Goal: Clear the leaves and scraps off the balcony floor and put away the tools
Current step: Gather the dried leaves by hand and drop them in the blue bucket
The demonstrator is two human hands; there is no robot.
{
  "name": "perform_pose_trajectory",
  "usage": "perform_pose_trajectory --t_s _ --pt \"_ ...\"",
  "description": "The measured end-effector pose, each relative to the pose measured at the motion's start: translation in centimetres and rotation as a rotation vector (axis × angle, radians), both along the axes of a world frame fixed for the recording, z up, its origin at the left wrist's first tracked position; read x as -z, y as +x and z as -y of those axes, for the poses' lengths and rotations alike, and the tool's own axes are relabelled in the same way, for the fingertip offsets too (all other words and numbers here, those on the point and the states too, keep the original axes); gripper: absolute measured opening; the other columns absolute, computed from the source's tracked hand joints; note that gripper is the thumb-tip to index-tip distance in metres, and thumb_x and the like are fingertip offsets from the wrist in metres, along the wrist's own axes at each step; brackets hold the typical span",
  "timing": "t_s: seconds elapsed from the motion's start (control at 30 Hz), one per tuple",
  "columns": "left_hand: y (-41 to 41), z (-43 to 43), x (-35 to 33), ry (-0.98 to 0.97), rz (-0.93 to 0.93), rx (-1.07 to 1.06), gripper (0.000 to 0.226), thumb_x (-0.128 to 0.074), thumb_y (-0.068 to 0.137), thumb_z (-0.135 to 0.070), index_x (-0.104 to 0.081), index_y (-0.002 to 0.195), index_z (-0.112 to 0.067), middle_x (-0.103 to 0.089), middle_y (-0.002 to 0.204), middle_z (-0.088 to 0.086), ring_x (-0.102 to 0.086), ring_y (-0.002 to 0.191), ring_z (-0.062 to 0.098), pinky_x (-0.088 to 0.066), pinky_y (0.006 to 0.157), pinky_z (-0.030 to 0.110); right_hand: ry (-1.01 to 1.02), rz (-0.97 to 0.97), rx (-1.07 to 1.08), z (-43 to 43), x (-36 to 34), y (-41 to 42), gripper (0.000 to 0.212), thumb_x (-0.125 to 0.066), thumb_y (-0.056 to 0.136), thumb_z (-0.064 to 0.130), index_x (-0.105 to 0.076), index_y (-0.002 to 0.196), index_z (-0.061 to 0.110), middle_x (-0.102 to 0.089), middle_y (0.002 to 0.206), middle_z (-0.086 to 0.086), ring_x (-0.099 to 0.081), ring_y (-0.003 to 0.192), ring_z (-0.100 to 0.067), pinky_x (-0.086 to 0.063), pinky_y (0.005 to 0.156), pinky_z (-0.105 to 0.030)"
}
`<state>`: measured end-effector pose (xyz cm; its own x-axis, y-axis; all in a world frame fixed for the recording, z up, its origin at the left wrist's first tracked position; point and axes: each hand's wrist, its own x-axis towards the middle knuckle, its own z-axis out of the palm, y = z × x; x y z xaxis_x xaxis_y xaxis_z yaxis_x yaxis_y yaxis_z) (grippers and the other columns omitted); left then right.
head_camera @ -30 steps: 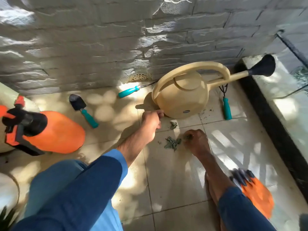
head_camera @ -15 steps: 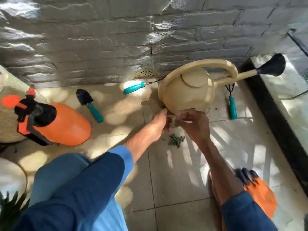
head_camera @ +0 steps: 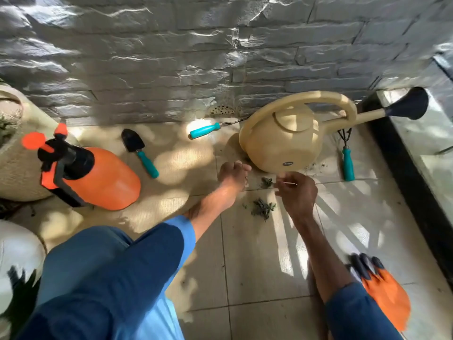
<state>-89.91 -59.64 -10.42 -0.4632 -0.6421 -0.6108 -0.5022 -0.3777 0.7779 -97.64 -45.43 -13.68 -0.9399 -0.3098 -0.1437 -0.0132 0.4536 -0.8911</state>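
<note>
Pinching a thin stem (head_camera: 291, 184), my right grip (head_camera: 297, 195) hovers beside the watering can (head_camera: 282, 143); my left grip (head_camera: 232, 175) is curled, contents unclear. With the leaves (head_camera: 263, 208) on the floor (head_camera: 257, 266) between my arms, I should gather them in one sweep.

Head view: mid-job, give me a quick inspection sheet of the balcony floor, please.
Surface: beige floor tiles, sun-dappled.
Job's things: leaf pile and a smaller scrap on the floor; trowel, teal-handled tool, hand rake, watering can, orange sprayer and orange gloves not put away.
Clutter: fine crumbs beside the watering can.
Hands: left hand has curled fingers, contents unclear; right hand pinches a thin stalk.
Cables: nothing seen.
Surroundings: grey stone wall, drain grille, woven planter, black ledge.
</note>
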Motion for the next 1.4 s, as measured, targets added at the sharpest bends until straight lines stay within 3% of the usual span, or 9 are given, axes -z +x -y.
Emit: perform_pose_trajectory --t_s 0.2,0.27,0.37,0.6,0.8,0.93,1.07,1.2,1.4 --pt "0.6 0.5 -0.4 0.011 -0.016 0.019 0.041 -0.034 0.111 -0.025 -0.065 0.086 -0.013 -0.055 0.071 -0.001 -0.049 0.056 0.011 -0.039 0.048 0.021 0.195 -0.102 -0.155 0.9 3.9 -0.8 0.027 -0.084 0.080 0.018 -0.074 0.094 -0.003 -0.071 0.083 -0.011 -0.062 0.066 -0.012 -0.040 0.051 -0.001" --pt "0.9 0.4 -0.3 0.013 -0.030 0.026 0.041 -0.035 0.111 -0.025 -0.065 0.086 -0.014 -0.055 0.070 -0.002 -0.048 0.055 0.011 -0.038 0.045 0.018 0.234 -0.085 -0.194 1.8 4.7 -0.7 0.019 -0.081 0.081 0.015 -0.075 0.092 0.001 -0.073 0.083 -0.011 -0.058 0.060 -0.002 -0.039 0.051 -0.002" --pt "1.3 0.6 -0.4 0.062 -0.055 0.023 0.042 -0.034 0.111 -0.024 -0.063 0.085 -0.012 -0.051 0.069 -0.002 -0.043 0.053 0.011 -0.033 0.044 0.019 0.231 -0.081 -0.230 2.8 6.6 -0.9 0.007 -0.070 0.089 0.011 -0.073 0.083 0.013 -0.073 0.083 -0.007 -0.064 0.069 -0.013 -0.056 0.063 -0.027" --pt "1.8 1.2 0.2 0.067 -0.035 -0.013 0.036 -0.036 0.110 -0.022 -0.066 0.092 -0.014 -0.058 0.074 -0.003 -0.049 0.062 0.011 -0.040 0.053 0.022 0.140 -0.154 -0.170 2.7 3.9 -0.2 0.011 -0.082 0.077 0.012 -0.081 0.088 0.015 -0.078 0.082 0.002 -0.062 0.062 0.010 -0.046 0.067 -0.002" --pt "1.5 1.5 -0.1 0.235 0.005 -0.112 0.027 -0.041 0.108 -0.025 -0.058 0.121 -0.008 -0.062 0.084 0.006 -0.055 0.063 0.014 -0.044 0.051 0.025 -0.132 -0.012 -0.414 3.7 -2.5 1.5 0.013 -0.083 0.080 0.014 -0.080 0.092 0.016 -0.077 0.079 0.006 -0.071 0.070 -0.007 -0.056 0.064 -0.021" --pt "0.5 1.3 -0.6 0.292 -0.053 -0.061 0.038 -0.040 0.107 -0.037 -0.066 0.113 -0.010 -0.070 0.089 0.009 -0.062 0.074 0.020 -0.048 0.061 0.029 -0.027 -0.161 -0.460 5.8 -3.7 2.6 0.024 -0.086 0.074 0.009 -0.071 0.092 0.010 -0.072 0.078 0.009 -0.068 0.068 0.001 -0.054 0.062 -0.014" --pt "0.4 1.6 -0.7 0.137 0.019 -0.041 0.034 -0.040 0.109 -0.032 -0.063 0.099 -0.011 -0.060 0.067 0.003 -0.050 0.054 0.013 -0.041 0.046 0.024 -0.047 -0.400 -0.399 6.0 -3.5 3.0 0.026 -0.087 0.074 0.017 -0.063 0.084 0.013 -0.066 0.072 0.010 -0.063 0.062 -0.005 -0.053 0.058 -0.024" --pt "0.4 2.6 -0.2 0.071 0.010 -0.146 0.035 -0.045 0.108 -0.027 -0.067 0.084 -0.013 -0.058 0.063 -0.002 -0.048 0.048 0.010 -0.034 0.038 0.020 -0.020 -0.239 -0.327 4.0 -2.5 2.7 0.020 -0.077 0.087 0.036 -0.067 0.078 0.020 -0.068 0.071 0.007 -0.062 0.062 -0.007 -0.051 0.059 -0.022" --pt "0.9 3.8 0.7 0.048 0.027 -0.170 0.035 -0.044 0.105 -0.016 -0.066 0.078 -0.013 -0.054 0.063 -0.003 -0.045 0.045 0.010 -0.028 0.034 0.016 0.372 -0.078 -0.640 4.2 3.5 6.0 0.017 -0.067 0.089 0.002 -0.074 0.096 0.015 -0.074 0.094 -0.003 -0.064 0.073 -0.006 -0.051 0.062 -0.014"
